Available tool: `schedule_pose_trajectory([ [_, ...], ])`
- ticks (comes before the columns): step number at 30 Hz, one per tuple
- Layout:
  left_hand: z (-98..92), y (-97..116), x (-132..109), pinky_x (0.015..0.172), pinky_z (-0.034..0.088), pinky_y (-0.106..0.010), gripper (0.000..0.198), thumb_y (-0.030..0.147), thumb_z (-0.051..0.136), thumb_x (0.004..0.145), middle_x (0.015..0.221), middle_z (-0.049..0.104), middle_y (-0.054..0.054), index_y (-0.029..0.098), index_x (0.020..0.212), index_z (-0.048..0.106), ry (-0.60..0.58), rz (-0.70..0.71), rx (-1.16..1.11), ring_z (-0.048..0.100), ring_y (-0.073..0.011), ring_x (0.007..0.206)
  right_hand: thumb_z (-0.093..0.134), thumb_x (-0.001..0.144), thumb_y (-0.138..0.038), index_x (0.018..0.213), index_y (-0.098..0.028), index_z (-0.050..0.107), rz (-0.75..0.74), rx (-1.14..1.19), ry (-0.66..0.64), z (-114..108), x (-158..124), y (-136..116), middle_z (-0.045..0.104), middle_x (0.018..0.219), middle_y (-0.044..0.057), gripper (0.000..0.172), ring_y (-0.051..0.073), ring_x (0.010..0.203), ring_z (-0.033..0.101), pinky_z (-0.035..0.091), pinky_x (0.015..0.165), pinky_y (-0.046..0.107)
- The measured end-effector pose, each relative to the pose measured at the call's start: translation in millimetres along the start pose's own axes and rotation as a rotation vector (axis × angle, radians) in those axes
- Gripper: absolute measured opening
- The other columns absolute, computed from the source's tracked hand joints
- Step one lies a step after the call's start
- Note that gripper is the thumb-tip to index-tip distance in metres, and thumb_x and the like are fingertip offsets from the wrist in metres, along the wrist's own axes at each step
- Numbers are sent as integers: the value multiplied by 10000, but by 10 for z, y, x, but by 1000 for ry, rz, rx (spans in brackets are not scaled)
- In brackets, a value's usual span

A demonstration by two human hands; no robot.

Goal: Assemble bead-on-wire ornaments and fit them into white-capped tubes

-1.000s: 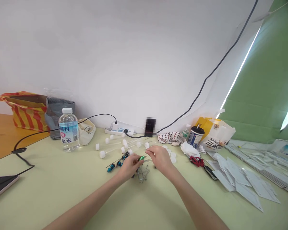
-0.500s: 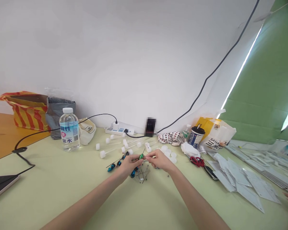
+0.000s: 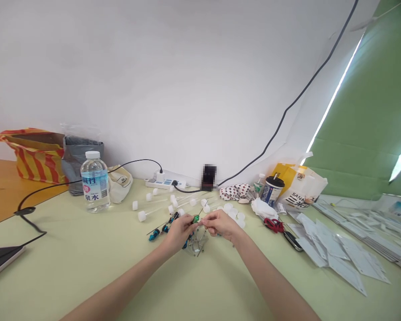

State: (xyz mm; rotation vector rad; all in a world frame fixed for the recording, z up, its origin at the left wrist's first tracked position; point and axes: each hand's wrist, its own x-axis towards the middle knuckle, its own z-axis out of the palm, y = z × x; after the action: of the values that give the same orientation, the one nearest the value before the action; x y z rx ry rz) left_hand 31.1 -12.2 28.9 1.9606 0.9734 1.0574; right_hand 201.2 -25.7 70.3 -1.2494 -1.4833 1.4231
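Note:
My left hand (image 3: pixel 178 230) is closed around a small tool with a green handle (image 3: pixel 196 219), held just above the pale green table (image 3: pixel 87 267). My right hand (image 3: pixel 220 223) pinches the thin metal end of the same tool, fingertips almost touching the left hand. Below both hands lies a loose heap of thin metal pieces (image 3: pixel 197 243). Two blue-handled tools (image 3: pixel 160 230) lie left of the left hand. Clear tubes with white caps (image 3: pixel 153 209) are scattered behind, and loose white caps (image 3: pixel 235 213) lie behind my right hand.
A water bottle (image 3: pixel 94 182), a striped bag (image 3: pixel 33 154) and a grey bag stand at the back left. A power strip (image 3: pixel 165 182) with cables lies by the wall. A paper cup (image 3: pixel 270 189), red-handled pliers (image 3: pixel 274 224) and white cards (image 3: pixel 337 254) sit to the right.
My right hand moved left and closed onto the end of the green-handled tool; the left hand lifted the tool slightly. A hand seen briefly at the far right edge is gone.

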Motion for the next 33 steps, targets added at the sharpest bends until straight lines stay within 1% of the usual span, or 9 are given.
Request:
schedule_pose_trajectory([
  [3,-5,-46,3,574,386,-235,317,408,438,814,687,493,-11,157,659,555,10,50,63,465,-125,616,623,685,-288,633,-127,618,-47,-135,110,25,34,38,478,469,-28,169,59,383,350,266,417,215],
  [8,-19,-81,4,574,386,-234,386,424,362,854,640,484,-4,163,606,501,8,57,91,457,-123,592,582,690,-136,607,-159,612,-391,-711,423,137,39,84,607,673,16,91,110,603,511,349,582,228],
  [10,-32,-56,3,575,381,-234,385,423,372,851,641,477,-6,162,603,508,5,69,122,457,-128,605,599,673,-135,601,-171,606,-376,-783,458,162,43,109,612,661,4,81,111,606,521,348,588,221],
  [13,-51,8,-1,592,382,-237,349,416,387,847,696,496,-21,163,699,577,-17,95,177,471,-140,643,663,629,-203,588,-178,606,-209,-729,444,146,59,151,609,604,-19,74,106,561,523,340,547,209],
  [16,-70,66,-6,628,388,-240,328,391,378,856,757,518,-39,174,831,622,-57,137,232,492,-154,696,726,550,-282,550,-175,587,-112,-650,415,99,89,203,600,584,-29,175,111,559,520,333,523,207],
  [20,-95,88,-4,671,392,-248,325,365,364,866,794,526,-47,187,896,634,-76,149,254,510,-163,737,744,516,-313,508,-156,548,-145,-486,333,65,153,291,548,550,-29,251,102,550,490,341,513,205],
  [24,-115,45,4,665,392,-253,338,367,351,872,792,527,-47,182,866,634,-99,118,269,510,-164,727,770,497,-307,590,-144,550,-137,-237,200,77,180,322,517,512,-40,289,85,491,475,352,474,197],
  [29,-145,-27,9,692,391,-261,354,385,329,880,798,538,-41,194,881,627,-110,120,279,505,-170,756,697,606,-421,707,-119,627,-124,-89,10,73,145,265,598,576,11,326,78,447,478,375,453,209],
  [33,-166,-33,4,710,385,-268,384,410,315,884,767,543,-40,198,840,632,-113,139,301,490,-178,775,731,562,-371,632,-113,640,-177,-100,51,60,169,288,615,577,24,282,110,526,543,433,561,245],
])
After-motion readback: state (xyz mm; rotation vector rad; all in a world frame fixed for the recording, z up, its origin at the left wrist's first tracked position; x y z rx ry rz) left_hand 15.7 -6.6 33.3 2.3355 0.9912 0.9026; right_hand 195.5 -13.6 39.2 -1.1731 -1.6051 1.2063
